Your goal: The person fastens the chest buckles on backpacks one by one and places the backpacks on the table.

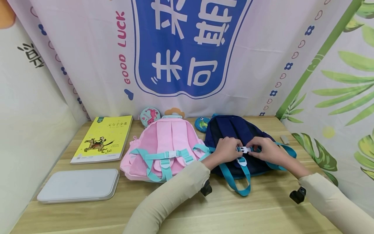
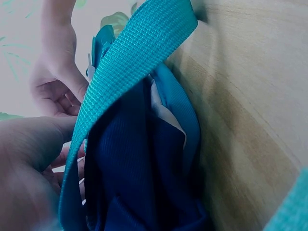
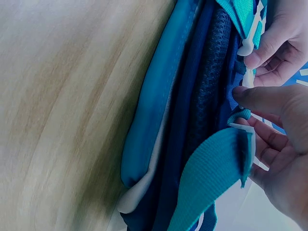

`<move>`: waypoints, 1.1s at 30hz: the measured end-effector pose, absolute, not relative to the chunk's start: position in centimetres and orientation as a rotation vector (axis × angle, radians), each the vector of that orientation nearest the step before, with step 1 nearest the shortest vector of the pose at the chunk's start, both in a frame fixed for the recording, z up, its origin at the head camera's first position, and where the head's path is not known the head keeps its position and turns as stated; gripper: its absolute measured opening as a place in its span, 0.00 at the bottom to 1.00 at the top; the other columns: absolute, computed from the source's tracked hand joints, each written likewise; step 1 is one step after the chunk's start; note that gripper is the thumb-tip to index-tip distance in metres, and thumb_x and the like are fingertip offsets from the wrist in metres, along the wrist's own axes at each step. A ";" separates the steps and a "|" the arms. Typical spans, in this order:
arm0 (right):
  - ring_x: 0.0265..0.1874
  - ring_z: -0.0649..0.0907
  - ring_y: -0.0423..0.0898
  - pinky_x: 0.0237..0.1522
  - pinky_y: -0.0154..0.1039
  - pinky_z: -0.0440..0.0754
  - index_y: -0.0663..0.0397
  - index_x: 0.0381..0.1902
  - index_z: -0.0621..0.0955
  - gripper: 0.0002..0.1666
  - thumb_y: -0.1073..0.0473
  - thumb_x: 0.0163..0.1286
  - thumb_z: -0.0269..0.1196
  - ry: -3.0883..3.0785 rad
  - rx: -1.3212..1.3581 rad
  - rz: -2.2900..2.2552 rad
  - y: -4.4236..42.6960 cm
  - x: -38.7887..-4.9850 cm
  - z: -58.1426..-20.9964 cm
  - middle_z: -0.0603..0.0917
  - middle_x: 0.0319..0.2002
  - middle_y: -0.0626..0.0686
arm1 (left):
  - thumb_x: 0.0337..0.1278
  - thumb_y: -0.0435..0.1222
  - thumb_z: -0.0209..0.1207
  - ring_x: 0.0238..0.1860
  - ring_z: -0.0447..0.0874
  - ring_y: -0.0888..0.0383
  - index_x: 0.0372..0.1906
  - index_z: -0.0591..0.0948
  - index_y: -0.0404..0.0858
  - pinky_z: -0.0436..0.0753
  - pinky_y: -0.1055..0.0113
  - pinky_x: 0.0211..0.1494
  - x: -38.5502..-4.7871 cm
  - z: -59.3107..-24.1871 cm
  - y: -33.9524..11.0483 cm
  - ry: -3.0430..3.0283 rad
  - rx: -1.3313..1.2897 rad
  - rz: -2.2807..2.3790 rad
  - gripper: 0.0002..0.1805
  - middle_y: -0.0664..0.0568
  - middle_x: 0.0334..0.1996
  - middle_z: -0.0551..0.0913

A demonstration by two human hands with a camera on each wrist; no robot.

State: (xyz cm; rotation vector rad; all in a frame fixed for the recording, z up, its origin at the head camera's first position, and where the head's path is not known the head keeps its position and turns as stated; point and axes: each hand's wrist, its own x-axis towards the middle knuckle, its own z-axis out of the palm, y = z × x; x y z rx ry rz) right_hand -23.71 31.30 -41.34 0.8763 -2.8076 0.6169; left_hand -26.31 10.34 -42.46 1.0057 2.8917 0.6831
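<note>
A navy backpack [image 1: 230,125] with teal straps lies on the table, its strap side facing up. Across it runs a chest strap with a white side-release buckle [image 1: 244,149]. My left hand [image 1: 225,150] pinches the buckle's left end, and my right hand [image 1: 266,151] pinches the strap at the other end. The buckle's halves look together, though fingers cover part of them. In the right wrist view, thumbs and fingertips of both hands meet close by the white plastic [image 3: 248,77]. A teal strap [image 2: 130,72] crosses in front of my hands in the left wrist view.
Left of the navy bag lies a pink backpack [image 1: 163,130] with a fastened white buckle [image 1: 172,154]. A yellow book [image 1: 102,138] and a white flat case [image 1: 79,185] lie farther left. Round pouches [image 1: 150,116] sit behind the bags; a small grey block [image 1: 284,139] lies at right.
</note>
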 end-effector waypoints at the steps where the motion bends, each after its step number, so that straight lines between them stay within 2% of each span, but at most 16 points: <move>1: 0.31 0.82 0.44 0.34 0.38 0.82 0.57 0.41 0.87 0.12 0.71 0.59 0.74 -2.805 0.878 0.616 31.3 -23.7 -41.4 0.88 0.38 0.52 | 0.66 0.46 0.65 0.34 0.78 0.63 0.48 0.88 0.50 0.74 0.66 0.46 -26.3 -42.5 10.3 2.891 1.007 0.681 0.10 0.61 0.37 0.87; 16: 0.32 0.82 0.45 0.34 0.40 0.83 0.57 0.41 0.87 0.12 0.70 0.59 0.73 -2.808 0.869 0.637 31.0 -23.4 -41.4 0.88 0.38 0.52 | 0.67 0.45 0.65 0.37 0.82 0.63 0.50 0.89 0.49 0.77 0.65 0.49 -26.0 -42.1 10.2 2.881 1.023 0.695 0.11 0.60 0.41 0.90; 33: 0.30 0.81 0.39 0.32 0.39 0.82 0.57 0.40 0.88 0.11 0.70 0.59 0.73 -2.760 0.886 0.627 30.9 -23.6 -41.9 0.88 0.36 0.51 | 0.67 0.45 0.65 0.42 0.85 0.62 0.51 0.89 0.48 0.79 0.64 0.52 -26.1 -42.5 10.2 2.894 1.061 0.717 0.12 0.59 0.44 0.90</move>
